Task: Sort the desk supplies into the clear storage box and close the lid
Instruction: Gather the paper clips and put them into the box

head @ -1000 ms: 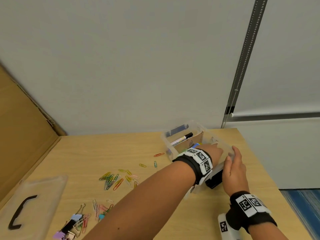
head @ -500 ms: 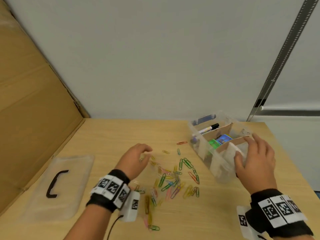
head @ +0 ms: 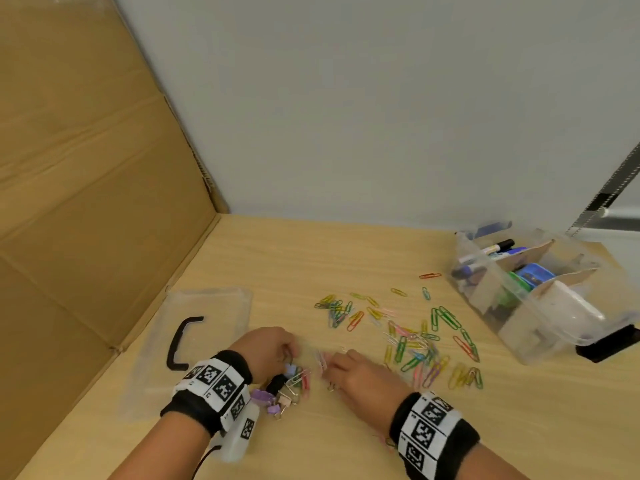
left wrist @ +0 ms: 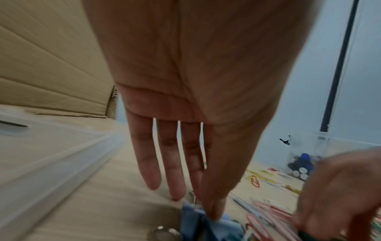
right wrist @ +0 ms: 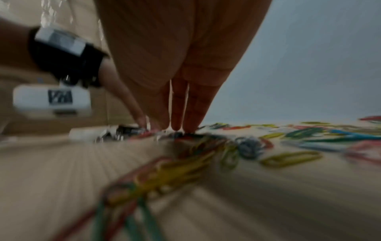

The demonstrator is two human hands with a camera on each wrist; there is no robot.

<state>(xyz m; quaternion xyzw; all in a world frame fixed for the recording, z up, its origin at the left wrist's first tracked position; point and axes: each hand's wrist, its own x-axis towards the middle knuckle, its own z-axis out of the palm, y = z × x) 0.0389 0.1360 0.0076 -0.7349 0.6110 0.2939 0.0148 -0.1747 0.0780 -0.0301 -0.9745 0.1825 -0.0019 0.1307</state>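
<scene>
A: Pale wood worktop (head: 311, 258), cardboard panel (head: 86, 168) at left, grey wall behind. Nearest: both hands down at a small heap of binder clips (head: 277, 393).

B: Grip state?

A: Left hand (head: 266, 348), fingers long and nearly straight in the wrist view, tips on a blue clip. No closed pinch seen. Right hand (head: 360, 375) likewise flat, straight fingers pressing among pink paper clips. Its wrist view is blurred.

B: Further out?

A: Coloured paper clips (head: 415, 334) scattered mid-worktop. Lid (head: 207, 306) with black handle lies flat at left, off the box. Clear storage box (head: 540, 327) far right, open; markers and some coloured items already in its compartments.

B: Progress?

A: Roughly partway, I judge. Clips all left; lid unfitted.
</scene>
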